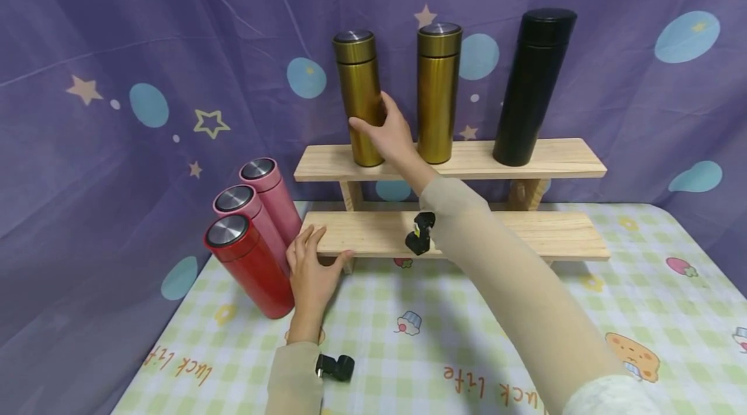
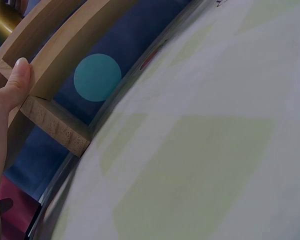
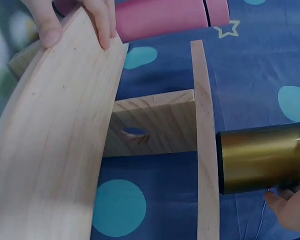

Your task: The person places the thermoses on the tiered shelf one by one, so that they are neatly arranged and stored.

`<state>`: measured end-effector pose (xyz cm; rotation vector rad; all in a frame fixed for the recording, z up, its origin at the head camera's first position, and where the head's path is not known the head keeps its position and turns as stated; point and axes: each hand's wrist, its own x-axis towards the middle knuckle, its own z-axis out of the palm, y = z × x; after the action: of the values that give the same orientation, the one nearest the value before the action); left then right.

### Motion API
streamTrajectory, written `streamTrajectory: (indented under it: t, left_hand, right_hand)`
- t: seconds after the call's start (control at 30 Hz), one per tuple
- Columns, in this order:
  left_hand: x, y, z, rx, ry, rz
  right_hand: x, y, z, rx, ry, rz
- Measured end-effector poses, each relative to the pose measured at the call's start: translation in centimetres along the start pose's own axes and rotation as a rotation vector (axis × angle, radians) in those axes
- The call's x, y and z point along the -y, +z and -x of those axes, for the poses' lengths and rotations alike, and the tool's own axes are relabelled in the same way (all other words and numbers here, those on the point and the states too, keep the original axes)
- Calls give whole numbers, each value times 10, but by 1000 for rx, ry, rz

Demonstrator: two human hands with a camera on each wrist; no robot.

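A gold thermos bottle [image 1: 357, 87] stands at the left part of the upper shelf [image 1: 321, 165]. My right hand [image 1: 393, 133] grips its lower body from the right side, thumb across the front. Its base meets the shelf or nearly so; I cannot tell exactly. Another gold thermos bottle [image 1: 438, 97] is just right of that hand, and a black thermos bottle [image 1: 533, 87] stands farther right. My left hand [image 1: 312, 269] rests spread on the front left corner of the lower shelf [image 1: 373, 233], thumb along the front edge.
Left of the wooden rack, a red thermos bottle [image 1: 253, 269] and two pink ones, a nearer pink bottle [image 1: 262, 224] and a farther pink bottle [image 1: 277, 198], stand close together on the checked tablecloth [image 1: 373, 350]. A purple curtain [image 1: 233, 32] hangs behind.
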<state>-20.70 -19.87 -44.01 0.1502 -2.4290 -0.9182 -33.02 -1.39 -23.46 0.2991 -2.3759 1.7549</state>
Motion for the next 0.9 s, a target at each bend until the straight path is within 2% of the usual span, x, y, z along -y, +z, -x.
streamTrajectory:
  t: [0.27,0.7,0.9]
  left_hand:
    - [1,1,1,9,-9,-1]
    - [-1,0,-1,8,-2,-1]
    - [0,1,-1,-5,6,5]
  right_hand:
    - [-2,-9,18,-15,-69,-84]
    - [-18,-36,62,0,-215,-265]
    - [-20,-45,81,-8,-257,-310]
